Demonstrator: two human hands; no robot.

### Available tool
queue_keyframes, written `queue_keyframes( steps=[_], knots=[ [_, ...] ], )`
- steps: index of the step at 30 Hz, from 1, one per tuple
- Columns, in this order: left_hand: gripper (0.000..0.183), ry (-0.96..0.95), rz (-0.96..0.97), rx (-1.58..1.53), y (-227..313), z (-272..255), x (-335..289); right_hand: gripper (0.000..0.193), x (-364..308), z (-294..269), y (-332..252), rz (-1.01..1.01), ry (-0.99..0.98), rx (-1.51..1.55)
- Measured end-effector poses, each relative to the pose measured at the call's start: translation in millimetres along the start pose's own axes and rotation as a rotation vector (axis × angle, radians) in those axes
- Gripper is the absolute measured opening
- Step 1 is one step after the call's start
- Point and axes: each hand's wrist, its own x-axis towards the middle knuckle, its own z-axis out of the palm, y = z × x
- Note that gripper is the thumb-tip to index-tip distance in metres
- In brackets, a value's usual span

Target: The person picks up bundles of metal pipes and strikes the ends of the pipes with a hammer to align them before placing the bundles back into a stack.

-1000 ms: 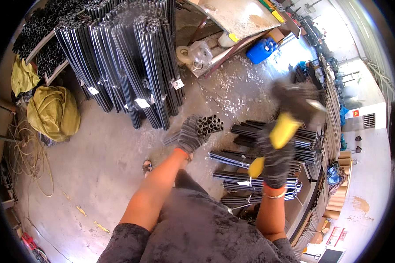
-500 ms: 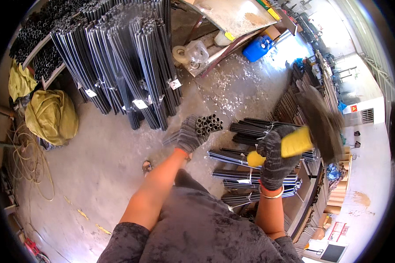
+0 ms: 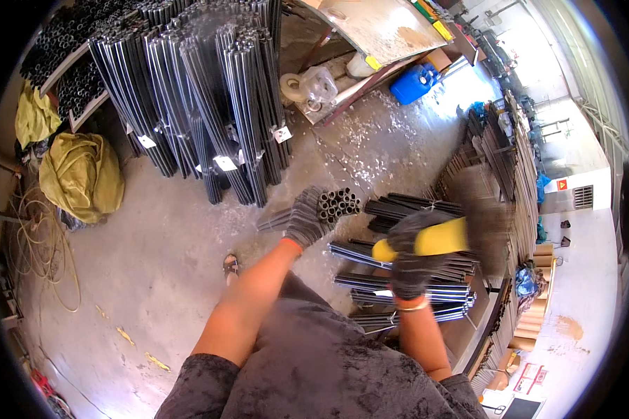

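Observation:
My left hand, in a dark striped glove, is closed around a bundle of thin metal tubes. Their open round ends face up toward me, and the lower lengths run down behind the hand. To the right, my gloved right hand grips a yellow-handled tool. The tool's broad dark head is smeared by motion, so its kind cannot be made out. It is held apart from the tubes, over tied bundles of dark tubes lying at my right.
Tall tube bundles with white tags stand at the far left, beside yellow-green sacks. A worktable and a blue jerrycan are at the back. A coiled hose lies left. White scraps litter the floor.
My right hand has moved left and slightly down with the yellow-handled tool, nearer the held tubes. The left hand and its tubes have shifted slightly right and down in view.

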Motion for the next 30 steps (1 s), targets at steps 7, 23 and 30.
queue_keyframes(
  steps=[7,23,30],
  knots=[
    [0.03,-0.127,-0.164,-0.187,-18.8,44.3,-16.2,0.017,15.1,10.8,-5.9,0.514,-0.249,0.047],
    [0.02,0.142,-0.058,-0.176,-1.4,16.0,-10.9,0.017,40.2,-0.2,-33.5,0.341,-0.046,0.056],
    [0.038,-0.076,-0.148,-0.253,-6.1,14.0,-3.1,0.036,-24.8,35.7,44.6,0.399,-0.43,-0.247]
  ],
)
